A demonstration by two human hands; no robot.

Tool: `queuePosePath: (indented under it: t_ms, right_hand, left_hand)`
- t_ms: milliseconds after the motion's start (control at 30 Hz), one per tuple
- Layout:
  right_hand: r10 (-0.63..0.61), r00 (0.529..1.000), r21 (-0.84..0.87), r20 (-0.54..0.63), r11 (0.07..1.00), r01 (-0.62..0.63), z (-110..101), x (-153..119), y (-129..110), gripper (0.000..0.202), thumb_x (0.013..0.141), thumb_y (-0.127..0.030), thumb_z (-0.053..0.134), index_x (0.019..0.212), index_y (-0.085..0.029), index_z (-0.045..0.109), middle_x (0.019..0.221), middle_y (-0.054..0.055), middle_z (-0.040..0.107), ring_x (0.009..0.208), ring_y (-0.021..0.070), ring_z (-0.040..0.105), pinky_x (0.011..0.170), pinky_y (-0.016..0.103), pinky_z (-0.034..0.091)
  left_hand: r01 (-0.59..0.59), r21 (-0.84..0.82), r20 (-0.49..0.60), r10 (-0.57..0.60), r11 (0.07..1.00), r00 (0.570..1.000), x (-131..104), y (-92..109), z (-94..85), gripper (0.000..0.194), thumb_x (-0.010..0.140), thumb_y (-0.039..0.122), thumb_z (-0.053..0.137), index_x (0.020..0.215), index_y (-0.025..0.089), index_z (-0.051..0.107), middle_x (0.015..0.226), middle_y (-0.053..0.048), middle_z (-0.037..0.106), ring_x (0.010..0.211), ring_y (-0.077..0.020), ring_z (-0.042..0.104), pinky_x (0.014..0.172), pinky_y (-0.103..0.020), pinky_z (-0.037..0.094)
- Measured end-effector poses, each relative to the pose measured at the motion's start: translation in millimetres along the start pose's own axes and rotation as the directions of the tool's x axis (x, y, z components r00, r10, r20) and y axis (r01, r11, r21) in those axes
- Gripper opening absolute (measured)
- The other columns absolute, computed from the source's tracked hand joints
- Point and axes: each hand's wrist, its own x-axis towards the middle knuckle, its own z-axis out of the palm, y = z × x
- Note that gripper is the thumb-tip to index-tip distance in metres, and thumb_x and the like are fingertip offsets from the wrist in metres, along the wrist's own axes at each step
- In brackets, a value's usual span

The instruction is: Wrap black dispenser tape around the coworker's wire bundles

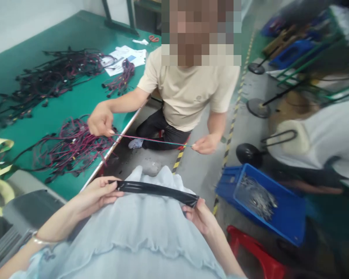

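Observation:
A glossy strip of black tape point(155, 190) is stretched between my two hands, just above my light blue clothing. My left hand point(100, 193) pinches its left end between thumb and fingers. At the other end, my right hand point(200, 215) grips the wrinkled tip of the strip. Across from me, a seated person in a beige shirt point(189, 93) holds thin red and green wires point(151, 138) taut between both hands. To the left of those wires, a tangled heap of dark and red cable harnesses point(72, 145) lies on the green table point(55, 102).
More harnesses point(52, 77) lie further back, near white papers point(125, 60) and orange-handled scissors point(153, 38). Yellow strips point(0, 170) hang at the left. On the floor at right are a blue bin point(229, 190) with grey pieces and a red stool point(256, 252). Another person point(322, 135) is beyond.

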Motion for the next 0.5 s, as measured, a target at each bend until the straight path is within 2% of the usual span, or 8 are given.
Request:
queuePosePath:
  t_ms: [100, 167, 233, 300, 400, 500]
  right_hand:
    - [0.085, 0.988, -0.01, 0.128, 0.996, -0.085, -3, -1, 8, 0.059, 0.044, -0.052, 0.076, 0.08, -0.007, 0.065, 0.071, 0.01, 0.069, 0.061, 0.0143, 0.066, 0.051, 0.016, 0.051]
    - [0.067, 0.981, 0.055, 0.182, 0.995, -0.078, -4, -2, 10, 0.066, 0.044, -0.059, 0.071, 0.085, -0.007, 0.065, 0.077, 0.01, 0.07, 0.064, 0.0127, 0.067, 0.051, 0.014, 0.051]
    - [0.006, 0.978, 0.125, 0.207, 0.992, -0.033, -3, -4, 10, 0.064, 0.047, -0.059, 0.071, 0.088, -0.011, 0.065, 0.086, 0.009, 0.07, 0.069, 0.0129, 0.067, 0.05, 0.014, 0.051]
    - [-0.028, 0.978, 0.119, 0.208, 0.993, 0.003, 2, -6, 9, 0.058, 0.052, -0.051, 0.076, 0.094, -0.013, 0.064, 0.096, 0.009, 0.069, 0.076, 0.0146, 0.067, 0.056, 0.018, 0.054]
    - [-0.019, 0.993, 0.007, 0.119, 1.0, 0.018, 15, 1, 3, 0.049, 0.06, -0.032, 0.078, 0.102, -0.013, 0.061, 0.098, 0.01, 0.068, 0.077, 0.0149, 0.067, 0.065, 0.021, 0.055]
    - [-0.104, 0.992, -0.092, -0.072, 0.991, 0.097, 29, 23, -5, 0.043, 0.059, -0.021, 0.079, 0.097, -0.014, 0.061, 0.086, 0.006, 0.07, 0.063, 0.0119, 0.066, 0.056, 0.018, 0.052]
  left_hand:
    - [-0.024, 0.095, 0.007, 0.023, 0.995, 1.0, 0, 2, -4.9, 0.016, 0.068, 0.002, 0.067, 0.081, 0.009, 0.062, 0.067, -0.011, 0.07, 0.058, -0.0195, 0.067, 0.049, -0.02, 0.055]
    - [-0.033, 0.125, 0.021, 0.03, 0.992, 0.999, 0, 2, -6.3, 0.012, 0.071, 0.004, 0.065, 0.081, 0.01, 0.062, 0.068, -0.01, 0.07, 0.058, -0.0189, 0.067, 0.05, -0.021, 0.055]
    - [-0.031, 0.119, 0.011, 0.03, 0.992, 0.999, 0, 2, -6.4, 0.014, 0.07, 0.009, 0.068, 0.082, 0.012, 0.062, 0.068, -0.008, 0.07, 0.06, -0.0184, 0.067, 0.05, -0.021, 0.055]
    - [-0.04, 0.1, -0.008, 0.041, 0.994, 0.999, -1, 3, -4.7, 0.023, 0.061, 0.017, 0.077, 0.079, 0.013, 0.063, 0.069, -0.007, 0.07, 0.061, -0.0186, 0.067, 0.048, -0.019, 0.054]
    - [-0.082, 0.084, 0.045, 0.078, 0.993, 0.996, -3, 10, 3.9, 0.038, 0.048, 0.029, 0.084, 0.076, 0.012, 0.065, 0.075, -0.009, 0.071, 0.063, -0.0198, 0.067, 0.047, -0.02, 0.054]
    - [-0.159, 0.055, 0.113, 0.152, 0.986, 0.982, -3, 26, 22.0, 0.039, 0.05, 0.031, 0.083, 0.079, 0.01, 0.066, 0.073, -0.01, 0.07, 0.063, -0.0192, 0.066, 0.049, -0.02, 0.053]
